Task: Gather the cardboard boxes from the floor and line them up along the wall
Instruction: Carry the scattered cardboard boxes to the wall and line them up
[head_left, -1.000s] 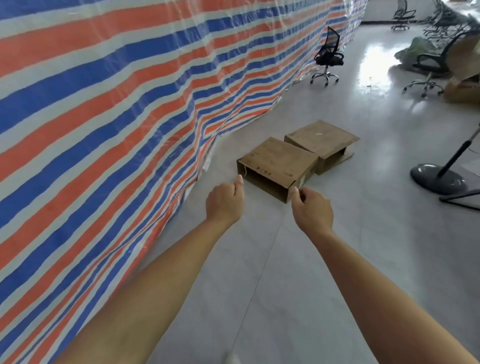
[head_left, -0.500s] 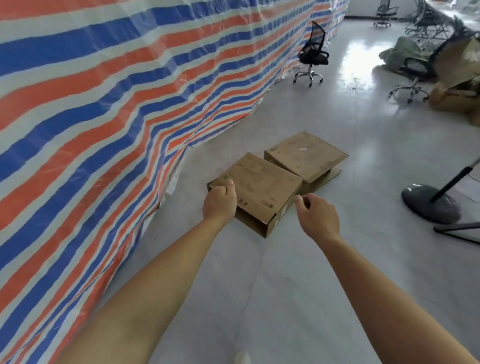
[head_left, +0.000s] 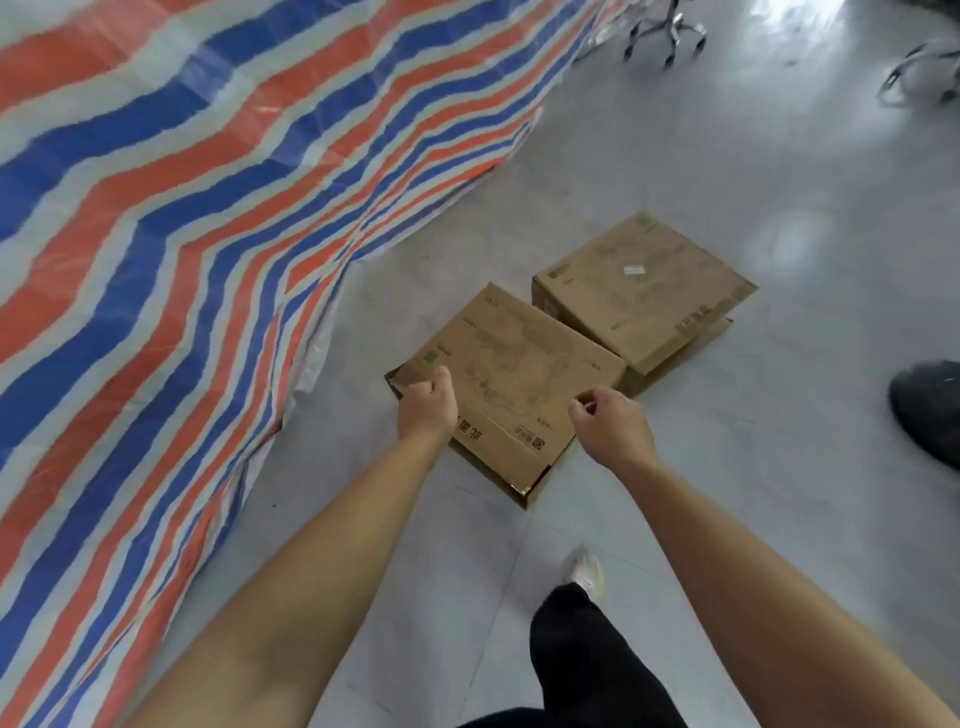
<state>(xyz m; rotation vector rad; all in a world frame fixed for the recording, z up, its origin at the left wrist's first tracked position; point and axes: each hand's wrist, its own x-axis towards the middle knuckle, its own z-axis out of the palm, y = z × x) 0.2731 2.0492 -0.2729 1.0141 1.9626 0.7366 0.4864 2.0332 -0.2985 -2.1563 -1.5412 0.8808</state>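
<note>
Two flat cardboard boxes lie on the pale floor (head_left: 727, 208) near the foot of a red, blue and white striped tarp (head_left: 182, 234) that hangs as the wall. The near box (head_left: 519, 374) sits touching the far box (head_left: 644, 291), both turned at an angle to the tarp and a little apart from it. The left hand (head_left: 428, 410) is curled into a fist over the near box's left corner; whether it grips the cardboard cannot be told. The right hand (head_left: 615, 426) is over the same box's right edge, its fingers curled in with the thumb against them and nothing seen between them. Below, a leg in black trousers (head_left: 587, 654) and a white shoe (head_left: 589, 571) step toward the boxes.
</note>
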